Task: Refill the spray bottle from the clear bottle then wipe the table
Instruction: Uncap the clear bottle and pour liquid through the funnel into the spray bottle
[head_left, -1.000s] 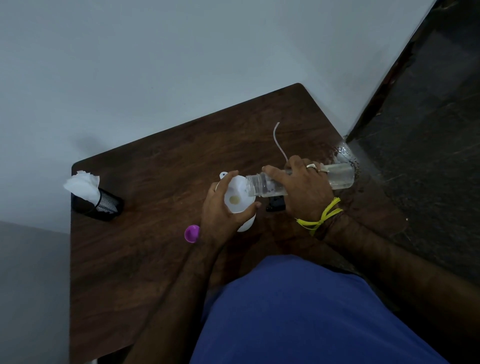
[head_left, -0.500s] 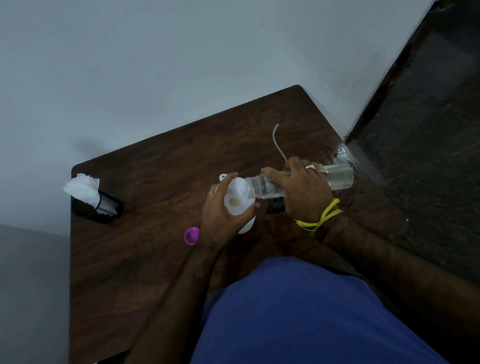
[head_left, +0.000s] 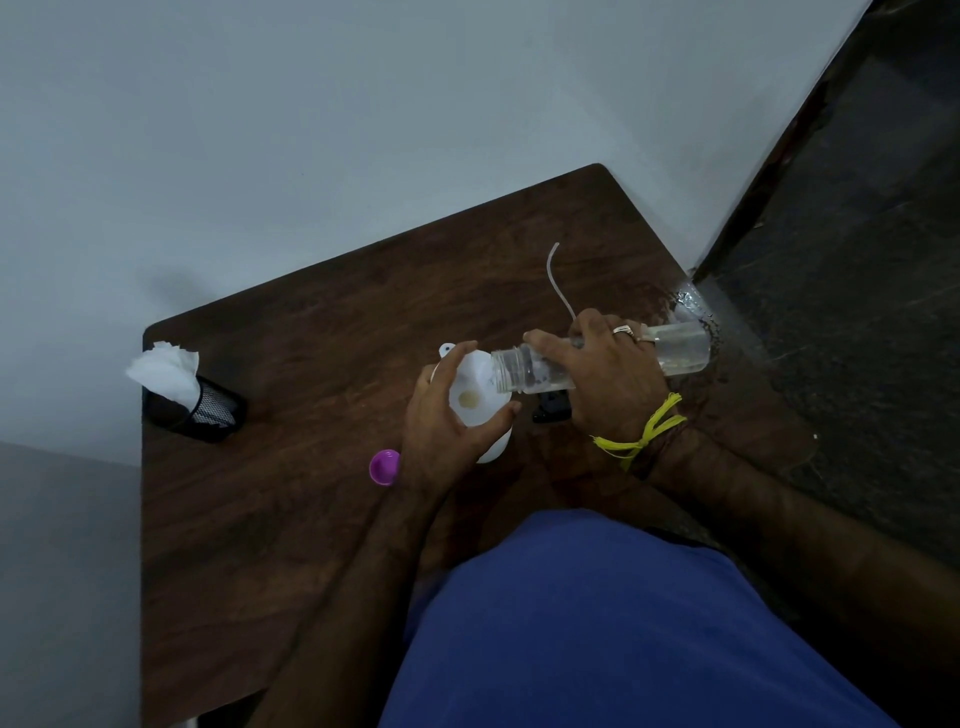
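Observation:
On the dark wooden table (head_left: 291, 509) a white funnel (head_left: 475, 395) sits in the neck of the white spray bottle (head_left: 496, 447), which my left hand (head_left: 441, 441) grips around the top. My right hand (head_left: 608, 379) holds the clear bottle (head_left: 680, 351) tipped nearly flat, its open mouth over the funnel's rim. A little liquid lies in the clear bottle. The black spray head (head_left: 550, 408) lies on the table under my right hand, its thin white tube (head_left: 558, 283) curving away toward the wall.
A purple cap (head_left: 384, 466) lies left of my left wrist. A black mesh holder with white tissue (head_left: 179, 395) stands at the table's left edge. A grey wall borders the far side; dark floor lies to the right. My blue-clad leg covers the near edge.
Both hands and the bottles stay almost where they were; the clear bottle remains tipped over the funnel.

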